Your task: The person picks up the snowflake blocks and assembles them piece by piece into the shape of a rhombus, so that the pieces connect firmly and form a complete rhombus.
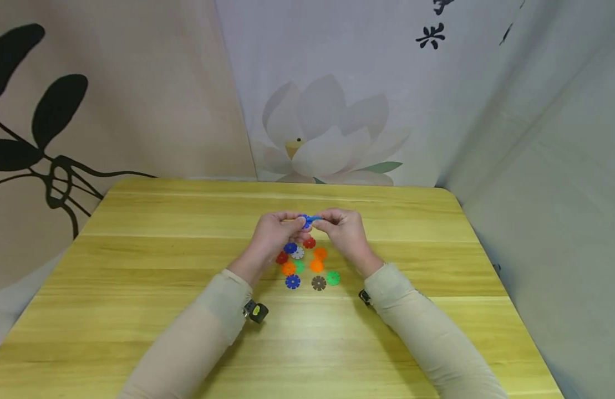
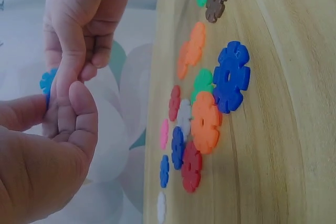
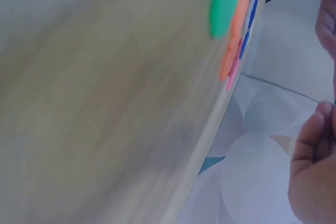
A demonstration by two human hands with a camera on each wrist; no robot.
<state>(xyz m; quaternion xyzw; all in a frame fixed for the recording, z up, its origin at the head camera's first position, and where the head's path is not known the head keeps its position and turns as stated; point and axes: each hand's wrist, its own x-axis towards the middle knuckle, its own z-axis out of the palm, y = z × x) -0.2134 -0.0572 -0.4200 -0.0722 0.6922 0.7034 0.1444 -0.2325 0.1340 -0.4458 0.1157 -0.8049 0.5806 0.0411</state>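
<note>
Both hands meet above the middle of the table in the head view. My left hand [image 1: 274, 233] pinches a dark blue notched plastic disc [image 1: 305, 224] between thumb and fingers. My right hand [image 1: 346, 233] pinches a lighter blue notched disc [image 1: 314, 218] edge-on against it. In the left wrist view the lighter blue disc [image 2: 47, 83] shows by the fingertips, largely hidden by fingers. Below the hands lie several loose discs, among them a red disc [image 1: 309, 243], a white disc [image 1: 298, 253] and an orange disc [image 1: 288, 268].
Nearer the body on the wooden table [image 1: 137, 299] are a blue disc [image 1: 293, 281], a brown disc [image 1: 319, 283] and a green disc [image 1: 333, 277]. A pink disc [image 2: 164, 134] lies farther back. A printed curtain [image 1: 332, 66] hangs behind the table's far edge.
</note>
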